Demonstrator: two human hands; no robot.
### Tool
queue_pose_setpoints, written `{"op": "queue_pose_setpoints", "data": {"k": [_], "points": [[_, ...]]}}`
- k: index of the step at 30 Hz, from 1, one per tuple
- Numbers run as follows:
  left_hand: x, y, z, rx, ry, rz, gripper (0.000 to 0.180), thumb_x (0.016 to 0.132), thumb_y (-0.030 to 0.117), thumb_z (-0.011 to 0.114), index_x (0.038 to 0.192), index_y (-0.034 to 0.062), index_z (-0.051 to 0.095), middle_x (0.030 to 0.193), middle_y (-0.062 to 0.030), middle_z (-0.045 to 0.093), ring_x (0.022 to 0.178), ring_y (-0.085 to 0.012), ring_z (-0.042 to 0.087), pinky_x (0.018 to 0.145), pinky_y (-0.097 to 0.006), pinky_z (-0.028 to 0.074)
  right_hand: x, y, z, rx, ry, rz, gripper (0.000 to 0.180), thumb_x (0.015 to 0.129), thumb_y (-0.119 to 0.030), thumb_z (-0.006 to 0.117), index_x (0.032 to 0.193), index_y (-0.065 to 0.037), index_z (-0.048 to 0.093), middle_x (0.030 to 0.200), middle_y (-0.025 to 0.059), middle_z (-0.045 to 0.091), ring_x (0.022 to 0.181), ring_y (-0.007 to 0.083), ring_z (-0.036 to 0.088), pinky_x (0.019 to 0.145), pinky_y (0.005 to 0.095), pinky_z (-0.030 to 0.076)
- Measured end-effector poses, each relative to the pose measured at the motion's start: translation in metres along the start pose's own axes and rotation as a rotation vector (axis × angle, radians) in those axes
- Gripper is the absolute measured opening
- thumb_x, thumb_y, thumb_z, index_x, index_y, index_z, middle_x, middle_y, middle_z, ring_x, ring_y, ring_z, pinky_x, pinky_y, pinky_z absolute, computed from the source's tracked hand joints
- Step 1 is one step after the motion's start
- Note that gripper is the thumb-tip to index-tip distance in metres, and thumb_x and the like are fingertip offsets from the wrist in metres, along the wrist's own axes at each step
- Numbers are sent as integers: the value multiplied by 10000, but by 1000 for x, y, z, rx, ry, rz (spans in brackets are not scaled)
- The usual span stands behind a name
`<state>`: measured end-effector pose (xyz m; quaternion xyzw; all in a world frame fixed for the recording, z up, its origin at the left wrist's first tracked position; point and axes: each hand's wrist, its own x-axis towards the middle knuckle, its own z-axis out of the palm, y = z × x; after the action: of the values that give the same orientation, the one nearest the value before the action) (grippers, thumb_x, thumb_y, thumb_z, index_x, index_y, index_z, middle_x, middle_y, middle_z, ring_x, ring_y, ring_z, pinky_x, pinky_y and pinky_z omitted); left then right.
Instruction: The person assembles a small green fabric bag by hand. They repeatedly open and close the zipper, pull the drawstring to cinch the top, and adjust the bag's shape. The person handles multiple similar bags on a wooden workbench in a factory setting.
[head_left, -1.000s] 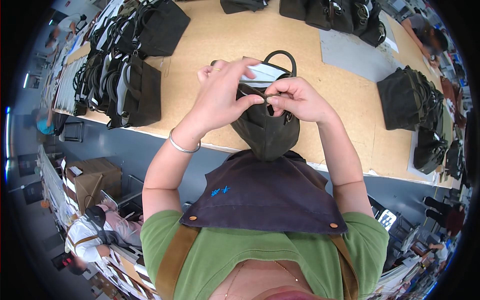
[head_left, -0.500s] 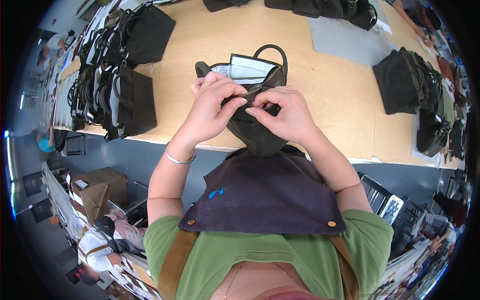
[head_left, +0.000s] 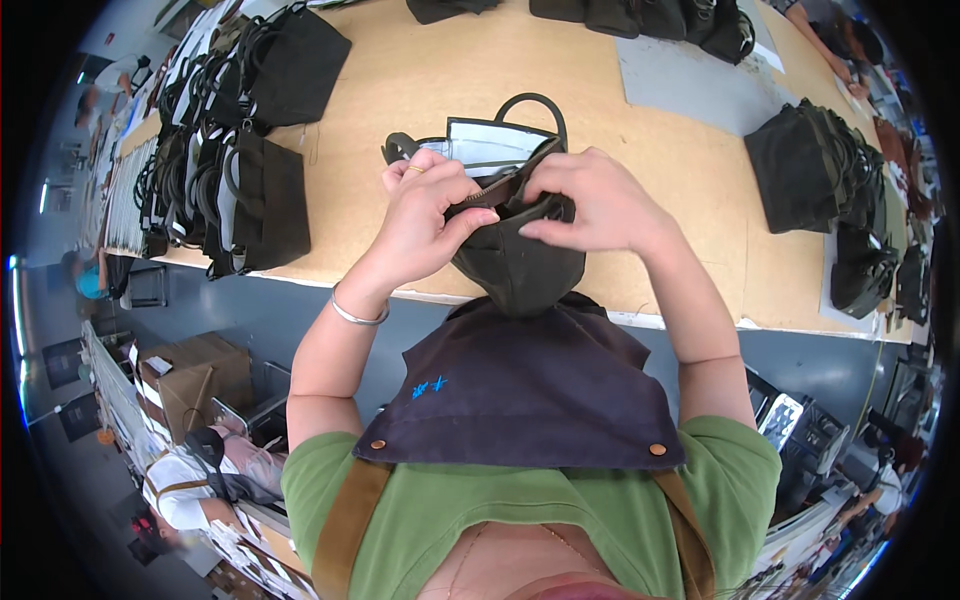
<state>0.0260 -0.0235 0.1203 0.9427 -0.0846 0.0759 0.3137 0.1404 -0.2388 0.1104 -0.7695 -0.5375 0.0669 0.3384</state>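
A dark handbag [head_left: 525, 270] stands at the near table edge, against my apron. Its mouth gapes, showing a pale lining, and one looped handle [head_left: 550, 105] rises on the far side. My left hand [head_left: 430, 210] grips the near rim by the zipper [head_left: 500, 185], thumb outside and fingers curled over. On the other side my right hand [head_left: 605, 205] holds the rim's right part, its thumb in front and its bent fingers over the opening. The fingertips of both hands are partly hidden by the bag.
Dark handbags [head_left: 270, 205] are stacked at the left, and more bags [head_left: 800, 170] stand at the right and along the far edge. A grey sheet [head_left: 690, 85] lies on the wooden table [head_left: 380, 80]. A cardboard box [head_left: 200, 375] sits lower left; other people work around.
My right hand has moved right and slightly up, away from the left hand, its thumb and fingers wider apart. The bag's mouth has shifted a little left; my left hand stays on the rim.
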Motion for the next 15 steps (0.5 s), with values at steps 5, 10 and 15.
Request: {"op": "queue_pose_setpoints", "data": {"k": [5,10,15], "points": [[4,-12,-29,-129,34,104,151,764,208,764,789,103,658,779,23,541,919,-180,457,868,-367,234,5,-14,-23,76,-133,40,346,693,-282,779,885,-16,669,810,124,621,790,314,612,673,389,492],[3,-10,-30,181,133,76,213,752,189,758,934,119,670,901,36,587,915,-190,475,861,-375,246,13,-27,-17,50,-195,72,282,702,-171,776,905,-8,668,795,120,619,737,292,615,647,351,505],[5,16,-10,148,0,289,273,797,102,697,1067,102,659,927,-43,647,817,-251,544,739,-362,433,18,-31,-31,131,-284,100,224,728,-97,742,917,-1,670,788,113,618,705,247,615,614,328,495]]}}
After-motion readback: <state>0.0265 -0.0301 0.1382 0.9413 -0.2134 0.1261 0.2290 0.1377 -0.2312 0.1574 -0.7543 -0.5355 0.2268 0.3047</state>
